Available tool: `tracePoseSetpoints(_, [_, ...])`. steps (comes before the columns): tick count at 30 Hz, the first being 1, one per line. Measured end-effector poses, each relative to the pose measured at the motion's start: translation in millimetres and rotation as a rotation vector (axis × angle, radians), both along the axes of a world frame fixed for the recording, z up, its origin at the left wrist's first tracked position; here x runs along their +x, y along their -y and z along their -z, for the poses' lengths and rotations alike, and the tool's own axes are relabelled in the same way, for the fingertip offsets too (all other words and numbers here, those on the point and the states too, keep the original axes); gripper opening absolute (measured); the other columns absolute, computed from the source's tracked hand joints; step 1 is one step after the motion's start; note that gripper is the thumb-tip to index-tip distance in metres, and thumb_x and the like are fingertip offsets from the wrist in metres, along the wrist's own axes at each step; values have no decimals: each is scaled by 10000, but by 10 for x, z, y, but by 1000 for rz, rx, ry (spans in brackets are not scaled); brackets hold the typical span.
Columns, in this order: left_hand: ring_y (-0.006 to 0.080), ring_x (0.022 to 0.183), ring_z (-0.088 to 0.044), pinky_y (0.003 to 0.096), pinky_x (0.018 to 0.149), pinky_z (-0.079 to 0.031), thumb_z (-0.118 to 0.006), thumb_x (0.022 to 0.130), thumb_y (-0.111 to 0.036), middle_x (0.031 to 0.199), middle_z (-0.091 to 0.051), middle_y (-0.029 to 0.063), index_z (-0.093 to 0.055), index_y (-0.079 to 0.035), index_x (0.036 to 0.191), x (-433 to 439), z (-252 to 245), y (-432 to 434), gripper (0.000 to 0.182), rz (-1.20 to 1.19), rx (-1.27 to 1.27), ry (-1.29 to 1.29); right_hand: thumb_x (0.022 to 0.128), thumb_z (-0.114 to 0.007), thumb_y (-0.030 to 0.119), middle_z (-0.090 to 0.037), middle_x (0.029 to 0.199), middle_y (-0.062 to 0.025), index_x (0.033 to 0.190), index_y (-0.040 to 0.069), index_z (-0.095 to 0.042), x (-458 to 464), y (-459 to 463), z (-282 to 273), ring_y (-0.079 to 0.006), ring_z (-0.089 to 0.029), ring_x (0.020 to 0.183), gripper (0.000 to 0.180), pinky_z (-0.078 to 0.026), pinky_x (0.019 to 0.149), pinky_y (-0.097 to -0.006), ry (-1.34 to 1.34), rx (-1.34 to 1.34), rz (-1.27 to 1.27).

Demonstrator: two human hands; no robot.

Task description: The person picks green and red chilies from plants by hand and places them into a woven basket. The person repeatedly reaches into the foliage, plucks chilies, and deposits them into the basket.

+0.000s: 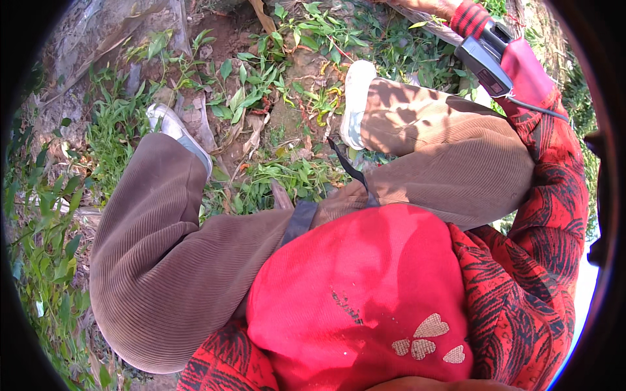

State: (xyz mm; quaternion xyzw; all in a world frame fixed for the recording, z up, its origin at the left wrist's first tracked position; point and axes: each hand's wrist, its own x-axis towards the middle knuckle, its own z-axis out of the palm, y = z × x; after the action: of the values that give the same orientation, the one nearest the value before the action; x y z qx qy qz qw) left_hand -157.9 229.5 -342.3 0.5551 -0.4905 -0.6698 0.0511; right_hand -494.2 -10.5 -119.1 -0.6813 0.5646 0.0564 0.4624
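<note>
My right hand [428,6] is at the top edge, mostly cut off; mainly the wrist area shows, beside a long pale stick or stem [442,32]. Whether the fingers hold anything cannot be seen. A dark device [484,66] with a cord is strapped to the forearm, over the red sleeve. My left hand is out of view. Before me, between two white shoes, low green leafy plants [239,100] grow from brown soil. Shriveled red and yellow pods, which look like chili peppers [332,100], lie among the leaves near the right shoe [358,105].
My bent legs in brown corduroy trousers [166,254] spread across the middle. Dry leaves and stalks [203,122] litter the soil near the left shoe [171,124]. Denser green plants [46,244] stand along the left side. A dark strap [349,166] extends from my waist.
</note>
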Motion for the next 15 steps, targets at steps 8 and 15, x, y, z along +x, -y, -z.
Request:
tracePoseSetpoints(8, [303, 1021, -603, 400, 848, -497, -535, 908, -329, 1098, -630, 187, -585, -41, 1140, 7, 52, 78, 372, 7, -2, 6, 840, -521, 128, -592, 634, -140, 820, 1, -614, 205, 553, 383, -248, -597, 618, 158, -482, 609, -380, -315, -374, -173])
tracePoseSetpoints(15, [318, 1000, -611, 411, 840, -502, -540, 900, -326, 1077, -635, 197, -601, -37, 1108, 88, 63, 281, 361, 61, 20, 18, 813, -550, 158, -577, 718, -209, 776, 4, -558, 359, 864, 564, -389, -581, 687, 158, -475, 651, -457, -363, -545, -436])
